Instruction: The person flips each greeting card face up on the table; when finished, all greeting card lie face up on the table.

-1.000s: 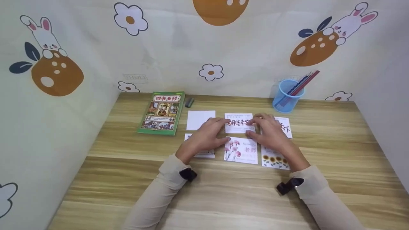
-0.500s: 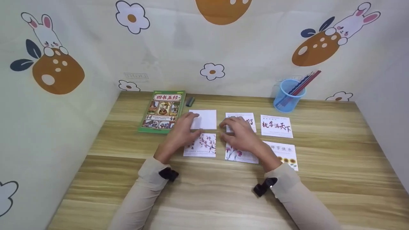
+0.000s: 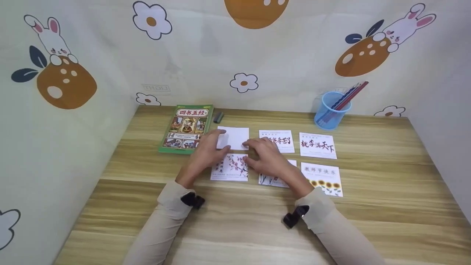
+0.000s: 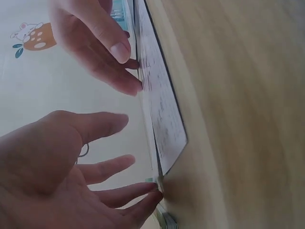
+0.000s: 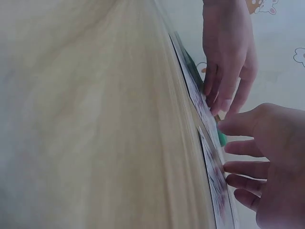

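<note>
A blank white card [image 3: 233, 138] lies flat on the wooden table between the two hands. At its left edge is the left hand [image 3: 205, 150], thumb and fingers apart. The right hand [image 3: 269, 156] reaches the card's right edge, fingers loosely bent. Whether fingertips touch the card, I cannot tell. Below lies a card with pink blossom branches [image 3: 237, 166]. Under the right hand, a card with red writing [image 3: 282, 141] and a carnation card [image 3: 272, 180] are partly covered. In the left wrist view the left hand [image 4: 81, 167] has spread fingers.
To the right lie another red-lettered card [image 3: 318, 145] and a sunflower card [image 3: 322, 179]. A green picture book [image 3: 187, 127] sits left of the cards, beside a small dark eraser-like block [image 3: 218, 117]. A blue pencil cup [image 3: 331, 114] stands at the back right.
Both hands have shifted left, from the red-lettered middle card to the blank card. The right hand followed the left one. The cards look nearly unmoved.
</note>
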Demonstrator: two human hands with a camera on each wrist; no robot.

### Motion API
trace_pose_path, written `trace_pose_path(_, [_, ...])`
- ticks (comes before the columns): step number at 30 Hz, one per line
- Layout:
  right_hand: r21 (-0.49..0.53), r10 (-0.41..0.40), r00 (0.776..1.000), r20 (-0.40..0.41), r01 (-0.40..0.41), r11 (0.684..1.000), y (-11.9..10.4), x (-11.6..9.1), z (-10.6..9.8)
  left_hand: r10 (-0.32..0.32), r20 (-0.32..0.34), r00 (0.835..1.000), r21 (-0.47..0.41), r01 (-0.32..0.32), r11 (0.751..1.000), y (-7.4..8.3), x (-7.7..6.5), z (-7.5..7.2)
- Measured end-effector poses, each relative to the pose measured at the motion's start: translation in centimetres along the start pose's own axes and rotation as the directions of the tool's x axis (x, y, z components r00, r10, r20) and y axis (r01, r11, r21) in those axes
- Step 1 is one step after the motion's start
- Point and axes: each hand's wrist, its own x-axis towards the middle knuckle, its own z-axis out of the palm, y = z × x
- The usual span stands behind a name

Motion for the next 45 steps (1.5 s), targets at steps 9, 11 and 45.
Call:
trace_pose_path(9, [0.093, 0.040, 0.999, -0.004, -0.039, 0.995, 0.5, 0.1, -0.1, 0.032, -0.197, 0.980, -0.309, -0.093, 0.947, 0.6, 0.5, -0.7])
trace_pose_path(11, [0.155, 0.050, 0.998, -0.031, -0.045, 0.987, 0.6, 0.2, -0.2, 0.046, -0.197, 0.979, -0.389, -0.122, 0.913, 0.7, 0.6, -0.7])
trace_pose_path(45, [0.589, 0.165, 0.952, -0.257, 0.019, 0.808, 1.1, 0.5, -1.9, -0.129, -0.240, 0.962, -0.666, -0.066, 0.743, 0.5, 0.8, -0.5])
